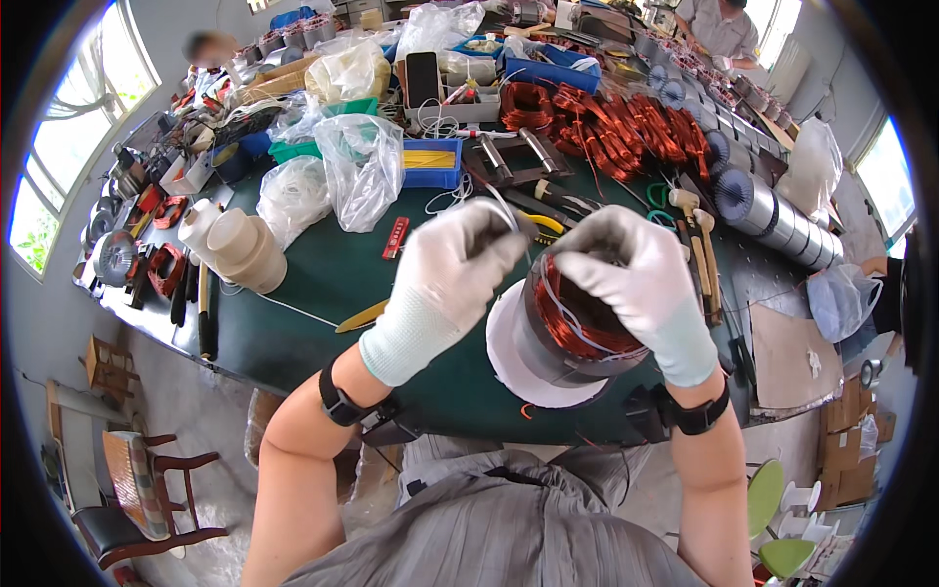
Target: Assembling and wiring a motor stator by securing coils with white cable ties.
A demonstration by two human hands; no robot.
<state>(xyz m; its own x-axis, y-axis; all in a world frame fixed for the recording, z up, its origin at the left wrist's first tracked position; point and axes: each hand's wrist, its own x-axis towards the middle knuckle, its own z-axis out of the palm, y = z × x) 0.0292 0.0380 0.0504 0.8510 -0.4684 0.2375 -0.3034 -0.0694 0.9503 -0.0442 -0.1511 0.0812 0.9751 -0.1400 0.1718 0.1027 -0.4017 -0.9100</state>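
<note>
A motor stator [533, 318] with copper windings [577, 328] stands before me on a round white base [504, 367]. A thin white cord [572, 318] runs along its near windings. At the left of the stator, my left hand [445, 279], in a white glove, pinches a white cord [506, 207] raised above the table. My right hand [641, 274], gloved too, is at the stator's upper rim with its fingers closed together. What lies between those fingertips is hidden.
Hammers [699, 245], a red utility knife [395, 238] and yellow-handled pliers [544, 223] lie around the stator. Stacked cream cups [245, 252] stand left. Red copper coils [606, 127], a blue tray [431, 163] and a phone [423, 80] are farther back. A co-worker [719, 29] is far right.
</note>
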